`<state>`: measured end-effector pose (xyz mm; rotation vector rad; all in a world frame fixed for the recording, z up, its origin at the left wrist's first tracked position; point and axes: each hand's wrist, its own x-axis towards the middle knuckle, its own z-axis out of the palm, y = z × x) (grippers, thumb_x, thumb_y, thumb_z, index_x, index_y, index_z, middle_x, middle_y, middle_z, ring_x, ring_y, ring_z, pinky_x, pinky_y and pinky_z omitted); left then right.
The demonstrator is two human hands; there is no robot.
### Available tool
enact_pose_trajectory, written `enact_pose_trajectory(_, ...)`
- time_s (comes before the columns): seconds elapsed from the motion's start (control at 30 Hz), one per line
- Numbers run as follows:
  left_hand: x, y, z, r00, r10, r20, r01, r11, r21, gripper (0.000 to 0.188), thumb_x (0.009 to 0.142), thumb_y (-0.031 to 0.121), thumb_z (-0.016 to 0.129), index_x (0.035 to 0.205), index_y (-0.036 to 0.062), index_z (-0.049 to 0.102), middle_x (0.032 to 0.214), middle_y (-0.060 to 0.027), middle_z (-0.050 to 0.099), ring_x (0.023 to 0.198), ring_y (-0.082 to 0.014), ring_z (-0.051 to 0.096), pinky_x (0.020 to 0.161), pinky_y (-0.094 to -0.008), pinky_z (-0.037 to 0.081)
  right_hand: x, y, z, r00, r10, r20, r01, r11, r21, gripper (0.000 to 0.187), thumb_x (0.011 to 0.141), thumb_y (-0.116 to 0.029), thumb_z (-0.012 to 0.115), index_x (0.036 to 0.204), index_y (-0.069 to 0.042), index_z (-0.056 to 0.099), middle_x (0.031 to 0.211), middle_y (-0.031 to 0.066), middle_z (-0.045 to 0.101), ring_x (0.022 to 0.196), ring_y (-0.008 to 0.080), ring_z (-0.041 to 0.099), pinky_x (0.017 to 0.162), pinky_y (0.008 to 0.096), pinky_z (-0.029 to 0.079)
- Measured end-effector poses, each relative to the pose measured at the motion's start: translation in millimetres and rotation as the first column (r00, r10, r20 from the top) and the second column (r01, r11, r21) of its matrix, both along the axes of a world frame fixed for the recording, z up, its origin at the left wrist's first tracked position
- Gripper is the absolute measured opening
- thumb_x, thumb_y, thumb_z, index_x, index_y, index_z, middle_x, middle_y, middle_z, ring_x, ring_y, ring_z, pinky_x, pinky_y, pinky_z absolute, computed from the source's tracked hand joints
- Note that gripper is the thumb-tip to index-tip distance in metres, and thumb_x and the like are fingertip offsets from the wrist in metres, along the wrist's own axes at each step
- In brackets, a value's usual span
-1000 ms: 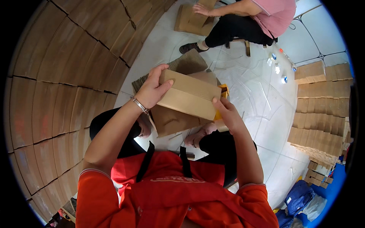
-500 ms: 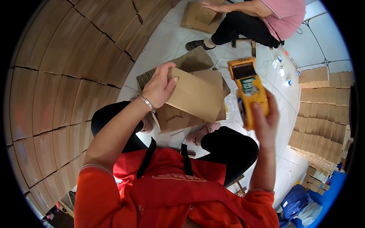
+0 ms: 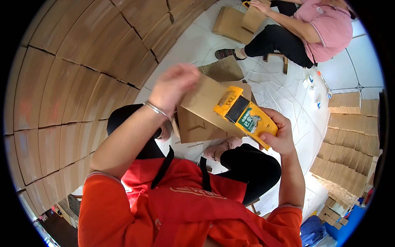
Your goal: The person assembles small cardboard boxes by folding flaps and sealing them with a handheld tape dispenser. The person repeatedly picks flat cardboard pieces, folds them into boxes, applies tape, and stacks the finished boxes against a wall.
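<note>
A brown cardboard carton stands between my knees, its upper panel slanting down to the right. My right hand grips a yellow tape dispenser with a dark gap and a green label. The dispenser's head lies over the right part of the carton's upper panel; whether it touches cannot be made out. My left hand, with a bangle at the wrist, is at the carton's upper left corner. Motion smears its fingers, so their pose is unclear.
Stacked cartons wall the left side. Corrugated cardboard lies behind the carton. A co-worker in a pink shirt sits beyond, handling a carton. Flat cartons are piled at right; tape rolls lie on the floor.
The tape dispenser has swung left and down over the carton in my right hand. My left hand has shifted and blurred. The view has turned slightly; the co-worker now holds up a carton.
</note>
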<state>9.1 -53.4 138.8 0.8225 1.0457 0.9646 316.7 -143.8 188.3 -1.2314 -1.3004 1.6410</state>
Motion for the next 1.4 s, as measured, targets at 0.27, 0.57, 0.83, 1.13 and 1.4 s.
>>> enact_pose_trajectory(0.27, 40, -17, -14, 0.951, -0.203, 0.233, 0.271, 0.909, -0.317, 0.024, 0.093, 0.016, 0.065, 0.112, 0.0009, 0.065, 0.098, -0.0081, 0.07, 0.083, -0.015, 0.069, 0.071, -0.0283, 0.057, 3, 3, 5, 0.996, 0.058, 0.068, -0.056, 0.998, -0.035, 0.064, 0.076, -0.004, 0.076, 0.135, 0.004, 0.052, 0.115, 0.0134, 0.066, 0.081, 0.013, 0.067, 0.066, 0.025, 0.057)
enact_pose_trajectory(0.57, -61, 63, -15, 0.987, -0.033, -0.159, -0.031, 0.921, -0.388, 0.011, 0.093, 0.013, 0.058, 0.089, 0.0075, 0.067, 0.07, -0.0019, 0.062, 0.063, -0.011, 0.059, 0.055, -0.0256, 0.047, -85, 70, 27, 0.856, 0.218, 0.468, -0.285, 0.955, 0.077, 0.052, 0.084, -0.03, 0.072, 0.124, 0.002, 0.06, 0.099, 0.0134, 0.068, 0.089, 0.0162, 0.063, 0.081, 0.0286, 0.05)
enact_pose_trajectory(0.83, 3, 44, -117, 0.927, -0.032, -0.375, -0.183, 0.832, -0.523, 0.01, 0.087, 0.01, 0.059, 0.096, 0.0076, 0.059, 0.093, -0.009, 0.063, 0.078, -0.0214, 0.06, 0.07, -0.0356, 0.051, -121, 101, 28, 0.778, 0.297, 0.554, -0.326, 0.944, -0.049, 0.048, 0.084, -0.036, 0.069, 0.113, 0.002, 0.064, 0.089, 0.0154, 0.068, 0.079, 0.0205, 0.064, 0.075, 0.0325, 0.051)
enact_pose_trajectory(1.13, -4, 46, -80, 0.045, -0.773, -0.633, 0.592, 0.531, -0.606, 0.063, 0.074, 0.006, 0.068, 0.132, 0.0094, 0.044, 0.124, -0.0162, 0.055, 0.114, -0.0254, 0.051, 0.098, -0.0352, 0.04, -118, 99, 25, 0.773, 0.287, 0.566, -0.313, 0.948, -0.053, 0.048, 0.083, -0.037, 0.069, 0.112, 0.001, 0.065, 0.089, 0.0158, 0.068, 0.08, 0.0216, 0.066, 0.075, 0.0331, 0.051)
enact_pose_trajectory(1.4, -38, 41, -46, 0.68, -0.728, 0.089, 0.723, 0.685, 0.082, 0.132, 0.059, 0.001, 0.087, 0.157, 0.0077, -0.001, 0.15, -0.0105, 0.038, 0.14, -0.0196, 0.033, 0.118, -0.0338, 0.022, -115, 106, 27, 0.687, 0.359, 0.631, -0.357, 0.924, -0.136, 0.06, 0.082, -0.049, 0.065, 0.125, -0.009, 0.061, 0.095, 0.0144, 0.07, 0.088, 0.0239, 0.068, 0.078, 0.0327, 0.052)
